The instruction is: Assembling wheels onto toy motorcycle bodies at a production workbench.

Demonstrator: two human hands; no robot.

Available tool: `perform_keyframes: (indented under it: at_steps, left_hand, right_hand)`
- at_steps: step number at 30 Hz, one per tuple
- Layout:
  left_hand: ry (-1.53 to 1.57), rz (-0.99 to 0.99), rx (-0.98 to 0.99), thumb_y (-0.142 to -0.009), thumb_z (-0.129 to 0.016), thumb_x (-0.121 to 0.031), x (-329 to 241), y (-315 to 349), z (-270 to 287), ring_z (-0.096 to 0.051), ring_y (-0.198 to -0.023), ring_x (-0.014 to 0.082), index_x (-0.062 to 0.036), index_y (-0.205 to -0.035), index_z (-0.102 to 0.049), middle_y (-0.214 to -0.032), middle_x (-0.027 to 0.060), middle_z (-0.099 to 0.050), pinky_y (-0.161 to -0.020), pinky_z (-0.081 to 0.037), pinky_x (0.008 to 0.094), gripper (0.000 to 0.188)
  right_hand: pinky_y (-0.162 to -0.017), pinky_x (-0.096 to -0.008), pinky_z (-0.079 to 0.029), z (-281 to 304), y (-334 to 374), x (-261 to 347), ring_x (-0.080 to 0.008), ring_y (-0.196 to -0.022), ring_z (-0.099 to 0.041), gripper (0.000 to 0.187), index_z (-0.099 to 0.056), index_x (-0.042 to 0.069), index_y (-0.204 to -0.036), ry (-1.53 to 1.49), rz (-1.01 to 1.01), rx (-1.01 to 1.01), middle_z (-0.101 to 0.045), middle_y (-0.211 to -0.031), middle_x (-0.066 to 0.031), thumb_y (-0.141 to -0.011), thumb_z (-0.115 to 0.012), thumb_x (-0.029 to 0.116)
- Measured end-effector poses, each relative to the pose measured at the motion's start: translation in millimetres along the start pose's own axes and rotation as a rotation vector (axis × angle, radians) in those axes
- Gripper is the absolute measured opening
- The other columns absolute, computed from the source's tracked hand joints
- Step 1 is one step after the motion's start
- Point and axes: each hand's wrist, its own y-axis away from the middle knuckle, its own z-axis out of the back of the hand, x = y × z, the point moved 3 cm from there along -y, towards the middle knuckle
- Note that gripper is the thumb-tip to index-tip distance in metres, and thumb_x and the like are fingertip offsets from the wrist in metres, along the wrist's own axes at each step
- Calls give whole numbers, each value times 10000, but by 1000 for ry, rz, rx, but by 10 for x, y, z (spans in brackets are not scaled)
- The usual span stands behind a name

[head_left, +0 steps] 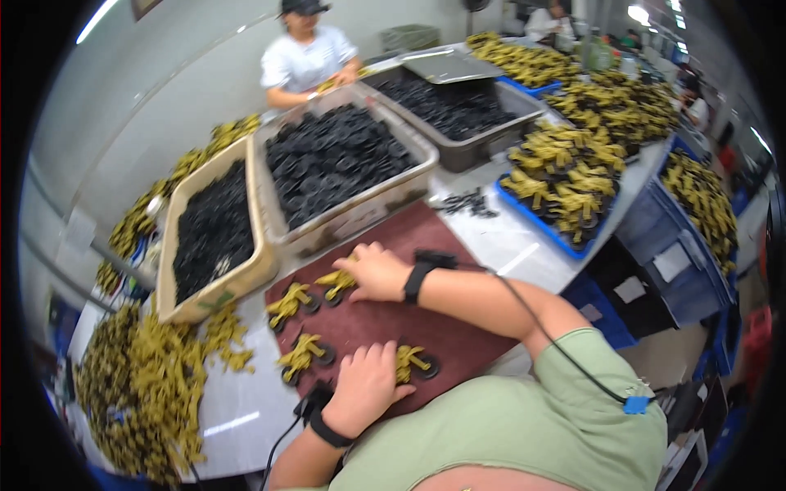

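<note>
On a dark red mat (458, 315) lie several yellow toy parts, each with black wheels. My right hand (381, 274) reaches in from the right, its fingers and thumb curled about one wheeled yellow part (334, 281) at the mat's far side; the fingers partly cover it. Nearer to me, my left hand (367, 383) rests low over the mat with its fingers stretched out and thumb apart. Beside its index finger and thumb lies another wheeled yellow part (409, 361). Two more, a far-left part (288, 304) and a near-left part (301, 354), sit untouched left of my hands.
Beyond the mat stand a cream bin (260, 237) and a grey bin (426, 164) of black wheels. Loose yellow parts (155, 368) are heaped at the left. A blue tray (524, 200) holds wheeled yellow parts. Across the table a person (307, 61) works. Cables hang from both my wrists.
</note>
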Motion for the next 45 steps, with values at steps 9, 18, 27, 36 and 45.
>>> perform_keyframes:
  at_steps: [9, 18, 27, 36, 45]
  left_hand:
    - [87, -72, 60, -704, -758, -193, 46, 39, -97, -562, -942, 322, 43, -1319, -436, -993, 150, -579, -799, -475, 417, 733]
    - [148, -40, 82, -721, -745, -187, 84, 6, -48, -568, -931, 324, 14, -1297, -481, -972, 154, -591, -805, -484, 408, 665]
    - [188, -51, 54, -719, -747, -181, 116, 27, -50, -575, -908, 310, 10, -1299, -483, -954, 144, -595, -786, -481, 403, 665]
    - [212, -78, -275, -677, -751, -71, -5, -118, 243, -590, -844, 307, 20, -1330, -422, -928, 130, -597, -748, -475, 391, 737]
    - [438, -320, -514, -710, -761, -84, -554, -789, 533, -561, -1052, 337, 25, -1328, -404, -1168, 187, -556, -873, -467, 406, 722]
  right_hand:
    - [-894, -438, -476, 1292, 1178, -1235, -366, -1012, -538, 542, -537, 58, -1221, -35, -252, -606, -466, -1132, -246, -748, -754, 211]
    - [-893, -473, -456, 2566, 2625, -2158, -384, -1054, -543, 493, -609, 71, -1180, 577, -1200, -748, -554, -1100, -211, -816, -708, 389]
    - [-934, -589, -389, 2402, 2548, -2417, -399, -1140, -499, 527, -607, 140, -1212, 488, -1265, -619, -530, -1208, -187, -807, -697, 465]
    - [-832, -399, -481, 2087, 2169, -1383, -310, -942, -593, 351, -593, 7, -1137, 252, -321, -854, -601, -1052, -163, -857, -665, 207]
    - [-774, -332, -507, 1510, 2012, -129, -215, -881, -635, 588, -416, 77, -1306, -631, -246, -200, -631, -993, -119, -825, -735, 186]
